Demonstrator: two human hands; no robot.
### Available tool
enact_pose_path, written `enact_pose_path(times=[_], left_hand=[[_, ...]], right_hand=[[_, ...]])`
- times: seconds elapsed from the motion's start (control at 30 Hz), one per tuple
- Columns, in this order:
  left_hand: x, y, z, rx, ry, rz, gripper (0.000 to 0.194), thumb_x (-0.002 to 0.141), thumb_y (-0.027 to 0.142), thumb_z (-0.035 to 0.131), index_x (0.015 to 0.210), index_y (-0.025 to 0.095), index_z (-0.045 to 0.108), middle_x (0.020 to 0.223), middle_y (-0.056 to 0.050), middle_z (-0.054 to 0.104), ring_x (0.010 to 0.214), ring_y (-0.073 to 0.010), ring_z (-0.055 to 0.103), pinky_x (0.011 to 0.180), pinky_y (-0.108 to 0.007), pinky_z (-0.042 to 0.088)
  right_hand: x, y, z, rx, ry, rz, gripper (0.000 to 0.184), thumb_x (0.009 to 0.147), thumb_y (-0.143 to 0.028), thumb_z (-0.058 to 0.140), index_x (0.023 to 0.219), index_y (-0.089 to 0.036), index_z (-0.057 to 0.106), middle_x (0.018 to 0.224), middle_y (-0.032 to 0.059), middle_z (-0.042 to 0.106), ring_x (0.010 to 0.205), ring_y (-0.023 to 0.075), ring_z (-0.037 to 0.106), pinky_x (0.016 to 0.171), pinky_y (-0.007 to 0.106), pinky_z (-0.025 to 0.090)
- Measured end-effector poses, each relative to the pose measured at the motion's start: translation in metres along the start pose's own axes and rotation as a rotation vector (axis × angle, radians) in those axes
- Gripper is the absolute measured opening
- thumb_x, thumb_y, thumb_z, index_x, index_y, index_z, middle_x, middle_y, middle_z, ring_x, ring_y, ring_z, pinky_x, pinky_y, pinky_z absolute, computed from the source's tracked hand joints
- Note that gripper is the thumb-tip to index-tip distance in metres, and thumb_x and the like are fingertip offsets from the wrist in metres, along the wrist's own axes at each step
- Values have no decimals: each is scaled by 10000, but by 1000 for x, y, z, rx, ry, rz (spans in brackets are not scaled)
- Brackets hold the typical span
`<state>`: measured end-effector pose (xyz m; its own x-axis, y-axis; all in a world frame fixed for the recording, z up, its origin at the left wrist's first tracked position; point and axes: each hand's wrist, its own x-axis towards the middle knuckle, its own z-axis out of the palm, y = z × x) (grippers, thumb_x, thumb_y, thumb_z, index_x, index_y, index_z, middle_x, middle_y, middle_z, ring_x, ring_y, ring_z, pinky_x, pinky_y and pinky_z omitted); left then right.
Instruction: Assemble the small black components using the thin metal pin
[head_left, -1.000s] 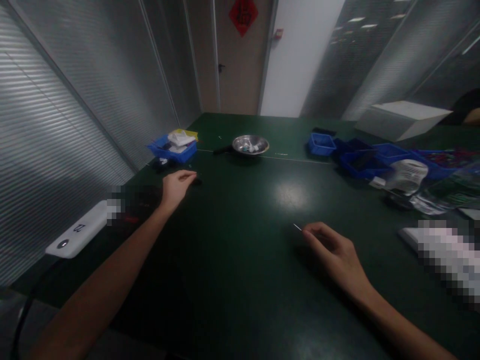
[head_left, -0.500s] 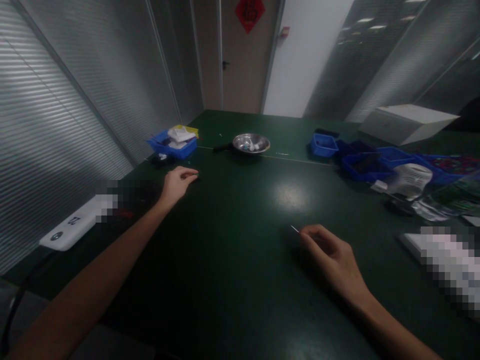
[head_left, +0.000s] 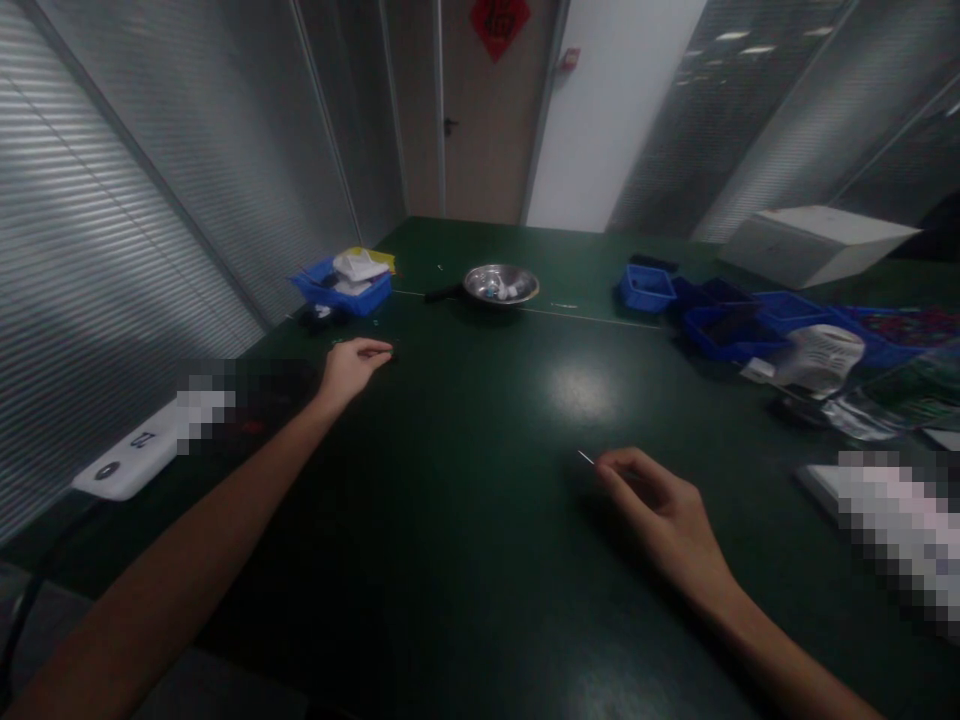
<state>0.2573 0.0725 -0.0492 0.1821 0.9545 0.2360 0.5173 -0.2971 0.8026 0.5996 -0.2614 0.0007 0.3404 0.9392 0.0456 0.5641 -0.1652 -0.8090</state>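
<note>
Head cam: my R hand (head_left: 664,510) pinches a thin pale rod (head_left: 586,458) over mid-counter (head_left: 480,480), tip poking out. My L hand (head_left: 349,370), nr left edge: fingertips bunched, can't tell if gripping anything. Wide stretch btwn hands; pan (head_left: 476,287) well beyond.

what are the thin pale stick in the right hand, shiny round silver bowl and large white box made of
Thin pale stick in the right hand: possibly metal; straight and bright, but too small to be sure. Shiny round silver bowl: apparently polished metal, given its bright highlights. Large white box: perhaps cardboard, with flat matte faces.
</note>
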Motion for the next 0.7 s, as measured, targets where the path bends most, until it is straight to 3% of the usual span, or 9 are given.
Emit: enact_pose_path(times=[0.27,0.43,0.7], left_hand=[[6,4,-4,-180,-35,-167,312,678,278,849,974,181,829,979,-106,787,963,-270,714,926,-397,523],[11,1,1,-107,22,-124,226,681,259,813,897,196,837,978,-92,792,1012,-280,705,984,-399,487],[13,7,6,-111,73,-133,202,669,197,743,848,179,833,910,-77,796,968,-270,718,936,-359,500]], right_hand=[[1,-4,-1,0,5,-10,392,945,-575,547,956,-215,702,907,73,734,789,258,716,671,351,570],[1,-1,1,0,5,-17,379,949,-565,557,959,-215,704,906,71,733,808,260,717,684,352,572],[2,-2,0,3,4,-17,395,949,-577,545,951,-216,706,910,70,731,811,259,715,689,351,569]])
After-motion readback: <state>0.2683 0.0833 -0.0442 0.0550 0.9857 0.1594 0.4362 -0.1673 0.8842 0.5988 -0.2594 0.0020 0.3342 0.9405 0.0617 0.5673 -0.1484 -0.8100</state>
